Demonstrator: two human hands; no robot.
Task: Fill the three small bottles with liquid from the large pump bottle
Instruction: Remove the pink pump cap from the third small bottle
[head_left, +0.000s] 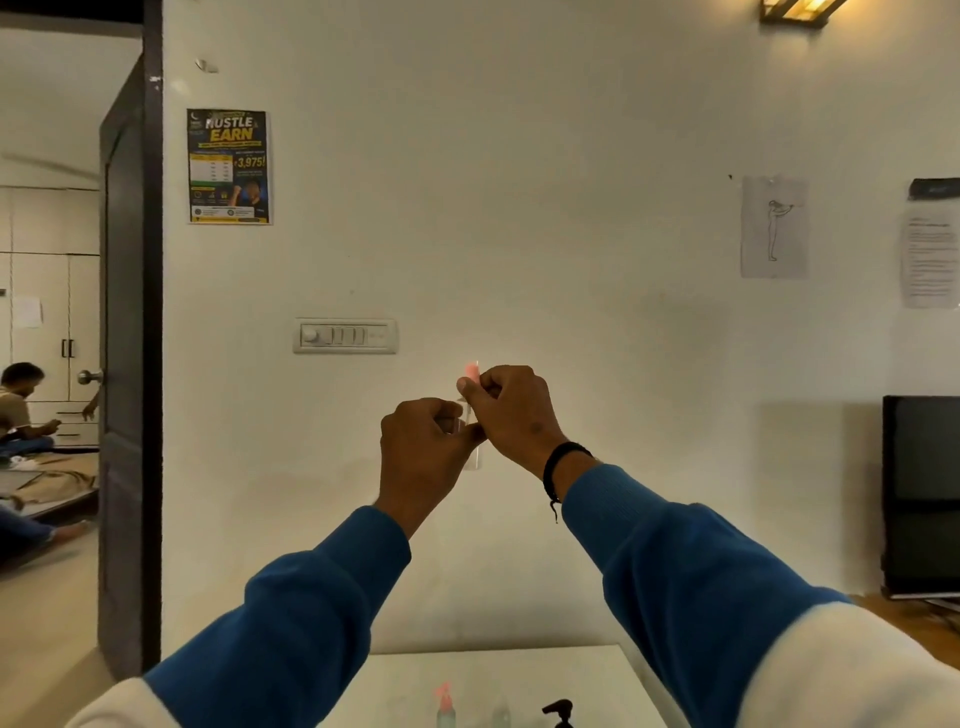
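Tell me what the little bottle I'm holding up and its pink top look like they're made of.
The small bottle, gripped by the left hand, looks like clear plastic or possibly glass: the wall shows through its body. The blur leaves that open. Its pink top, pinched by the right hand, looks like opaque matte plastic, with even colour and no shine.

Plain off-white wall (519, 208), yellow-and-black poster (229, 166), white switch panel (345, 336), open dark grey door (124, 364), black television screen (922, 493), amber ceiling lamp (800, 11)
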